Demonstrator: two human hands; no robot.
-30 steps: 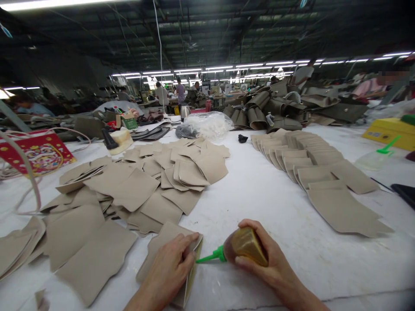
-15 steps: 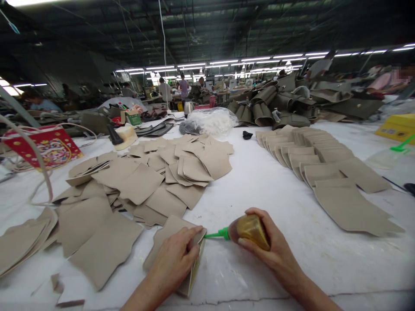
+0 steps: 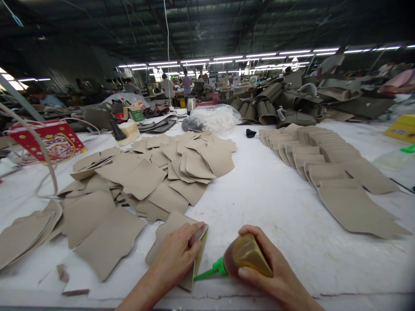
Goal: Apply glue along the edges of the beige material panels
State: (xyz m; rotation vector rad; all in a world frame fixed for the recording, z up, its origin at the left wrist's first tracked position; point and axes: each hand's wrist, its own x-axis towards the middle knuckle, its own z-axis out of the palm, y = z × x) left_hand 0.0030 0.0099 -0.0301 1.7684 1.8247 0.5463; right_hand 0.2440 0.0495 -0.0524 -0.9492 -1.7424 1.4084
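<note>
My left hand [image 3: 177, 252] presses a beige leather-like piece [image 3: 168, 226] against the table, its index finger stretched toward the far corner and its thumb by the right edge. That edge is lifted, and a yellowish strip shows along it. My right hand [image 3: 274, 270] is wrapped round a squeeze bottle [image 3: 248, 257] of amber liquid. The bottle lies tilted, its green nozzle [image 3: 210, 271] pointing left. The nozzle's tip is at the near end of the piece's right edge.
A loose heap of beige pieces [image 3: 139, 179] spreads across the left. On the right, more pieces overlap in a curved row [image 3: 327, 168]. Farther back are a clear plastic bag [image 3: 217, 119], a red printed bag [image 3: 58, 142] and piled dark bags [image 3: 272, 101]. People are in the background.
The bottle in my right hand has moved nearer to me, its nozzle tip passing from the piece's far corner down to its near end. My left hand stays on the piece.
</note>
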